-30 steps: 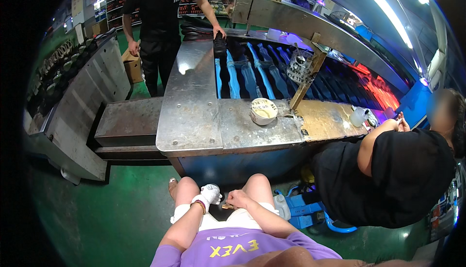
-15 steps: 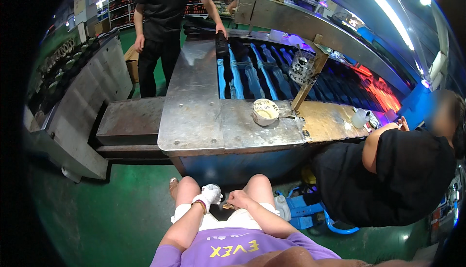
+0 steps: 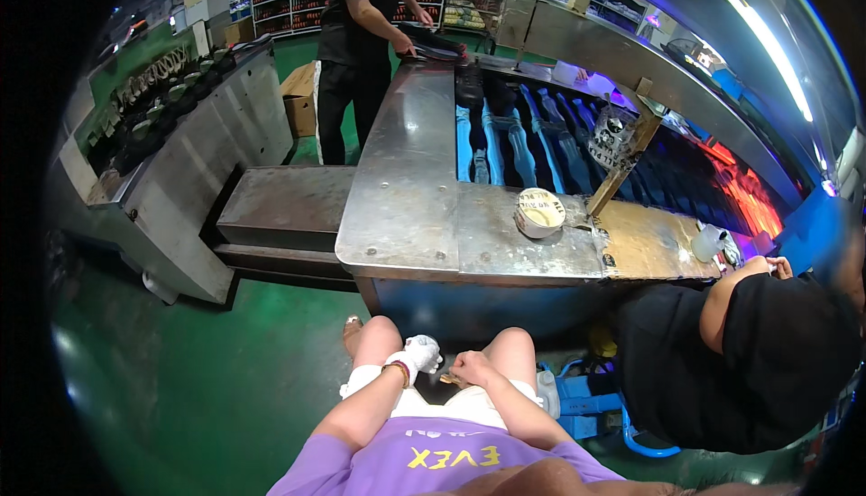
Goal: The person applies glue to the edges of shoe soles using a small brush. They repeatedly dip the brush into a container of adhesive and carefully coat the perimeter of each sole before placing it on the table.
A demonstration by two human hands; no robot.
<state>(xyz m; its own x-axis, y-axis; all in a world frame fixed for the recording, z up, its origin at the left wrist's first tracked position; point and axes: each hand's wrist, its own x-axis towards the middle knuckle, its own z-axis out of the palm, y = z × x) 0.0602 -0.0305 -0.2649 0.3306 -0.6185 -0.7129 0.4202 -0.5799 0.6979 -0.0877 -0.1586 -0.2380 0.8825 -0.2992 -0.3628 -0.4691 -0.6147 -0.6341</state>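
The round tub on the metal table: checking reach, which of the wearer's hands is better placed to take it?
Probably right: both rest in the lap, but the right hand sits nearer the round tub than the gloved left hand.

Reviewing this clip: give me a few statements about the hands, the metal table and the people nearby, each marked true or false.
1. The left hand wears a white glove. True.
2. The bare right hand rests on the steel table. False: it is down in the lap, close to the left hand.
3. A round white open tin sits on the table. True.
4. The standing person in black is at the table's near end. False: at the far end.
5. A seated person in black is on the right. True.
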